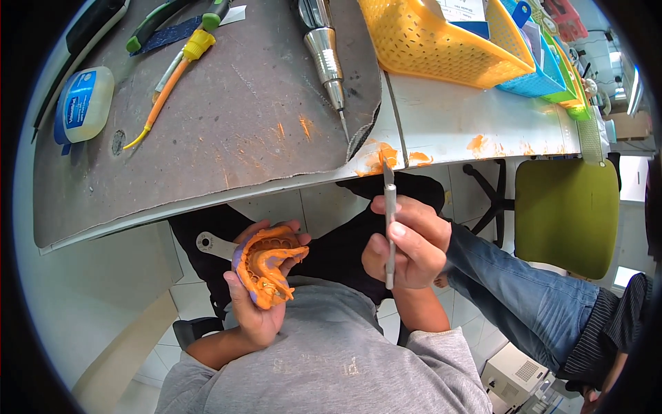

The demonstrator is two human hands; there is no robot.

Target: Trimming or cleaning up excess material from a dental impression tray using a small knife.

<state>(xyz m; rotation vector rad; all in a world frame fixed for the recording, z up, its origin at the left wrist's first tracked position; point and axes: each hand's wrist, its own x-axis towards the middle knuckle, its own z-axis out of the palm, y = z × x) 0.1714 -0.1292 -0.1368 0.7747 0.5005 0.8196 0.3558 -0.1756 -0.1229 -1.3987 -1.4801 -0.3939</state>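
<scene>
My left hand (pixel 249 310) holds a dental impression (pixel 256 257) of orange and purple material, its tooth hollows turned up. The tray's metal handle (pixel 216 245) sticks out to the left. In my right hand (pixel 422 241), fingers closed round its slim grey handle, is a craft knife (pixel 390 238). Its blade points away from me and meets an orange smear (pixel 372 157) on the table edge; whether it presses down I cannot tell. The impression and the knife are well apart, both over my lap.
On the grey mat (pixel 227 117) lie a metal rotary handpiece (pixel 323 55), an orange-and-yellow tool (pixel 172 79), green-handled pliers (pixel 148 24) and a jar (pixel 84 103). A yellow basket (pixel 448 55) stands far right. Beside me are a green chair (pixel 565 217) and a person in jeans (pixel 517 283).
</scene>
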